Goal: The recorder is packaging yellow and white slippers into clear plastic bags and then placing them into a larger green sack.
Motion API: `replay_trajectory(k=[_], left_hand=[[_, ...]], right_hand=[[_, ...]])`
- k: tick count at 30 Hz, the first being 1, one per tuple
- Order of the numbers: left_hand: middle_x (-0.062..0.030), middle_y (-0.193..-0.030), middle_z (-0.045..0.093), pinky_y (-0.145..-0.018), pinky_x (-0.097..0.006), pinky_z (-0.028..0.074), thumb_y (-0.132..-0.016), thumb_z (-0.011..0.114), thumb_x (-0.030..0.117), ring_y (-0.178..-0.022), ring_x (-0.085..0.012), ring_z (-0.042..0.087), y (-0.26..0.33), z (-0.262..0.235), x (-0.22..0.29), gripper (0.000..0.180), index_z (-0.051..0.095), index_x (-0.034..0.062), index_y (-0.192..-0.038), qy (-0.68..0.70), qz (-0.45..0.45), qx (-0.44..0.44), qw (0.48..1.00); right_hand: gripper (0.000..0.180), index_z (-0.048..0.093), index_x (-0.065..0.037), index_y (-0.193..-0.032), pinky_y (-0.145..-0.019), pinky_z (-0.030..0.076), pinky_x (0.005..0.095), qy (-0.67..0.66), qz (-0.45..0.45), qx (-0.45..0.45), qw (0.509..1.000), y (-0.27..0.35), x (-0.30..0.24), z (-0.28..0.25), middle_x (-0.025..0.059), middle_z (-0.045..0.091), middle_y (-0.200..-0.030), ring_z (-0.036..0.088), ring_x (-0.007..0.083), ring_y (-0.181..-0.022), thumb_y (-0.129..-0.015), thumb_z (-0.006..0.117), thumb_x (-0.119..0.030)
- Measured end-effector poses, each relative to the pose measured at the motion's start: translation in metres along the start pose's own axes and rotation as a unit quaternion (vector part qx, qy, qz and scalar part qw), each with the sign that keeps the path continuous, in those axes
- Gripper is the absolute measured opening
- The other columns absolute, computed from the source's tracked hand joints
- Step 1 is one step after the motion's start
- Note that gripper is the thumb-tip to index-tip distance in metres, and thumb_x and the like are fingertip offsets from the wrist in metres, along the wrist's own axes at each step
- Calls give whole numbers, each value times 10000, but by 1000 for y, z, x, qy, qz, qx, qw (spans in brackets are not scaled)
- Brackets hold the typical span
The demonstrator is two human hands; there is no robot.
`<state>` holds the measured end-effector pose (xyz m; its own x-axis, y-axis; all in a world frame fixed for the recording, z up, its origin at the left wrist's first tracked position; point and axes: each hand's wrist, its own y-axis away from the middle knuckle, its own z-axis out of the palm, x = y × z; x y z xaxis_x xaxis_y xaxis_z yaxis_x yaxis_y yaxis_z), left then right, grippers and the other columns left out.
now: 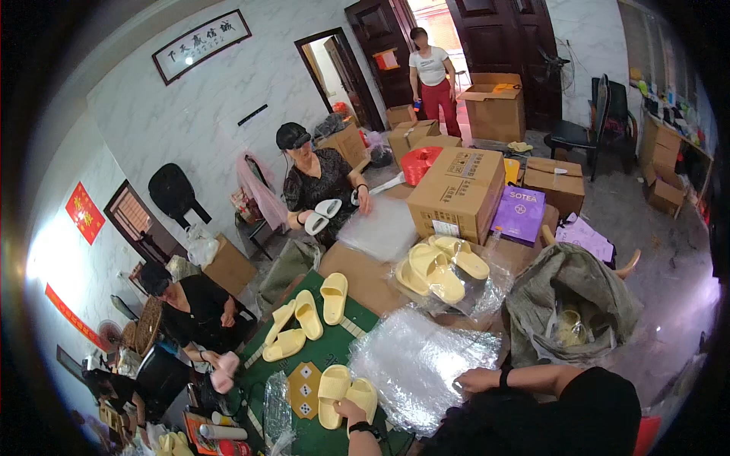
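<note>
My left hand [351,413] is at a pair of pale yellow slippers [333,386] on the green tabletop, its fingers closed at the inner edge between the two. My right hand [479,379] reaches onto a stack of clear plastic bags [414,357] and pinches at its right side; the fingertips are small in view. Several more yellow slippers [308,315] lie loose on the green surface farther left. Beyond the bags, yellow slippers [435,272] rest on crumpled clear plastic.
A big cardboard box [456,186] and a purple box [519,214] stand at the table's far end. To my right sits an open woven sack [532,304]. Across the table a person holds white slippers [323,216]; at left another handles pink slippers [224,372].
</note>
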<state>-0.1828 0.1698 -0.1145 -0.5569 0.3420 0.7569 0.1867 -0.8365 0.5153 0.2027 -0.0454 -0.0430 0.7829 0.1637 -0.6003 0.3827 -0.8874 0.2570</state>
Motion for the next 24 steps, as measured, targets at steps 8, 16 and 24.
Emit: replay_trajectory(k=[8, 16, 24], left_hand=[[-164, -1118, 479, -896, -433, 385, -831, 382, 181, -1076, -306, 439, 144, 118, 55, 377, 395, 3, -1164, -16, -127, -157, 979], [-166, -1197, 436, -956, -425, 345, -859, 360, 83, -1088, -298, 434, 175, 197, -38, 325, 382, -36, -1160, 14, -245, -226, 943], [-91, -1042, 510, -790, -299, 415, -896, 363, 155, -884, -176, 482, 133, 188, -98, 267, 442, 74, -1138, 27, -201, -353, 913]], right_hand=[[252, 530, -94, -1006, -720, 448, 420, 60, 31, 8, 998, -15, -5, 2, 136, 547, -931, 546, 319, -878, -793, 476, -218], [239, 576, -33, -824, -658, 463, 433, 10, 99, 39, 994, -21, -2, 5, 189, 591, -802, 570, 358, -764, -724, 521, -243], [233, 605, -41, -826, -713, 446, 418, -65, 71, 230, 968, 8, -4, -19, 166, 588, -833, 548, 330, -799, -750, 485, -226]])
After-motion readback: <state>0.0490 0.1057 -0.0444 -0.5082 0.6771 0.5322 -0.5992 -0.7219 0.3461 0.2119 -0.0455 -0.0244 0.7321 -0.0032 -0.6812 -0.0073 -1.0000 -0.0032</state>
